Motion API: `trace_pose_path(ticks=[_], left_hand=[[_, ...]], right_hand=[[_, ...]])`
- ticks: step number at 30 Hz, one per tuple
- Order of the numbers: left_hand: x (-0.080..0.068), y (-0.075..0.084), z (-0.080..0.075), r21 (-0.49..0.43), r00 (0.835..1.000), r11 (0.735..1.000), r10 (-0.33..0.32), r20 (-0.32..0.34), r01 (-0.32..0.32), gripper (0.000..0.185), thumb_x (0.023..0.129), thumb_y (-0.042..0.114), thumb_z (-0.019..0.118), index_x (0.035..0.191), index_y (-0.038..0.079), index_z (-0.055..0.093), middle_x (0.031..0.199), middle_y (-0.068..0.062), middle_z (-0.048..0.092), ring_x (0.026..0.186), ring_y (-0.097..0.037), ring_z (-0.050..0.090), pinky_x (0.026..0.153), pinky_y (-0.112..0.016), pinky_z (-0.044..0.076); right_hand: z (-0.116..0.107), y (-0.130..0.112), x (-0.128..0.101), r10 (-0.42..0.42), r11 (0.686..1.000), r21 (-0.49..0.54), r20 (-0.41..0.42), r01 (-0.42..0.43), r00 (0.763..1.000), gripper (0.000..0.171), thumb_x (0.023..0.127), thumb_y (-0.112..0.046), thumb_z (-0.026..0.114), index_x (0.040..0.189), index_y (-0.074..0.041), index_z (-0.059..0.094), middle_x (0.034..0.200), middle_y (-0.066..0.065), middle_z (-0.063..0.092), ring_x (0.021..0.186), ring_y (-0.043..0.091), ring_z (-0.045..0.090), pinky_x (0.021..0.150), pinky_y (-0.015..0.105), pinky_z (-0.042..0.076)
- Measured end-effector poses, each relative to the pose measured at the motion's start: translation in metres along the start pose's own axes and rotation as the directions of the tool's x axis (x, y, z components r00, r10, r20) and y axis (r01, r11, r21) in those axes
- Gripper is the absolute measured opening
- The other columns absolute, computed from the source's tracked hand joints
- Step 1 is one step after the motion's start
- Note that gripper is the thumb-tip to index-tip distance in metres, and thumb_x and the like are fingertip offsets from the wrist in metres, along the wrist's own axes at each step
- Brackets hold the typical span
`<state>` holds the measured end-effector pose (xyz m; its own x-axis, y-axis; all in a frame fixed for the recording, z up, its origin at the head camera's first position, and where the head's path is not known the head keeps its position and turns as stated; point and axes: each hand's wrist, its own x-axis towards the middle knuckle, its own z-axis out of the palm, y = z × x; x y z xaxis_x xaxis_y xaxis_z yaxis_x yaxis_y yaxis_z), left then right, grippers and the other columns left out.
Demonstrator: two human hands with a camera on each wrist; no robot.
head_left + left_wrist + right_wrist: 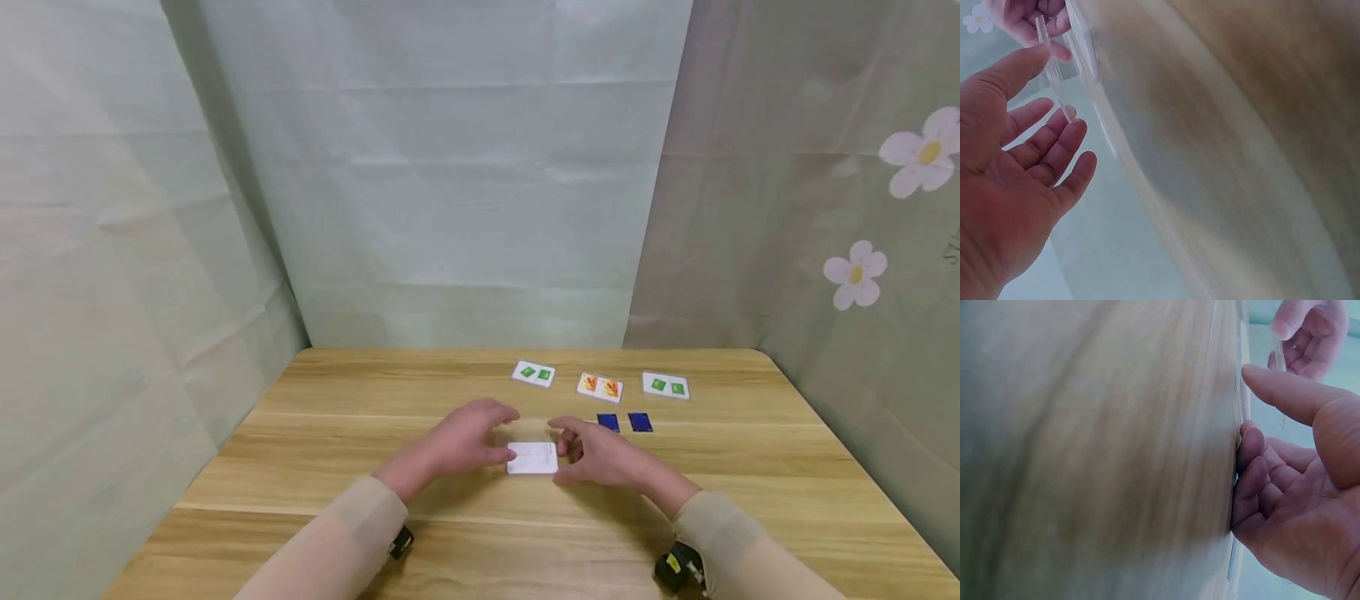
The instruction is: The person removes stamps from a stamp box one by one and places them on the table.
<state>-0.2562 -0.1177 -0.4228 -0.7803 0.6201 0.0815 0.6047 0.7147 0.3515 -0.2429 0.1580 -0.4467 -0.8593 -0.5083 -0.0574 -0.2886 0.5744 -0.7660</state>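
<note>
My left hand [467, 437] holds a thin clear plastic plate [1055, 78] by its edges, thumb on one side and fingertips on the other. The plate stands edge-on in the left wrist view and is barely visible from the head. Just below it is a white card [534, 463], its long sides running left to right. The left thumb tip overlaps the card's left end. My right hand [606, 457] is around the card's right end, index finger and thumb apart. In the right wrist view, other fingers [1250, 478] of that hand are bent against the tabletop.
Farther back on the wooden table [337, 450] lie a left green-picture card [534, 374], an orange-picture card [600, 387] and a right green-picture card [665, 386]. A left dark blue square [608, 422] and a right one [641, 422] lie beyond the right hand. Curtains [450, 208] surround the table.
</note>
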Motion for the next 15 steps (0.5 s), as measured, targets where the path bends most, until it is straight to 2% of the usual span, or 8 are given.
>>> trace_pose_path(ticks=[7,15], left_hand=[[0.0008,0.0035,0.0057,0.043,1.0,0.999,0.029,0.004,-0.029,0.052,0.097,0.027,0.088,0.141,0.007,0.07,0.138,-0.008,0.071,0.126,-0.025,0.066,0.11,-0.044,0.054],[0.0008,0.01,0.0103,0.038,0.999,0.999,0.036,0.019,-0.036,0.052,0.096,0.027,0.089,0.141,0.007,0.071,0.137,-0.009,0.071,0.124,-0.023,0.066,0.108,-0.041,0.055]], right_hand=[[-0.0013,0.0003,0.0006,0.009,1.0,0.01,0.003,-0.009,1.0,0.086,0.089,-0.014,0.095,0.161,-0.003,0.049,0.111,0.003,0.064,0.095,0.021,0.058,0.083,0.036,0.048],[-0.0003,-0.0008,0.0001,-0.005,1.0,0.013,0.009,0.005,1.0,0.076,0.093,-0.02,0.093,0.156,-0.003,0.055,0.112,0.003,0.063,0.097,0.021,0.058,0.081,0.035,0.049]])
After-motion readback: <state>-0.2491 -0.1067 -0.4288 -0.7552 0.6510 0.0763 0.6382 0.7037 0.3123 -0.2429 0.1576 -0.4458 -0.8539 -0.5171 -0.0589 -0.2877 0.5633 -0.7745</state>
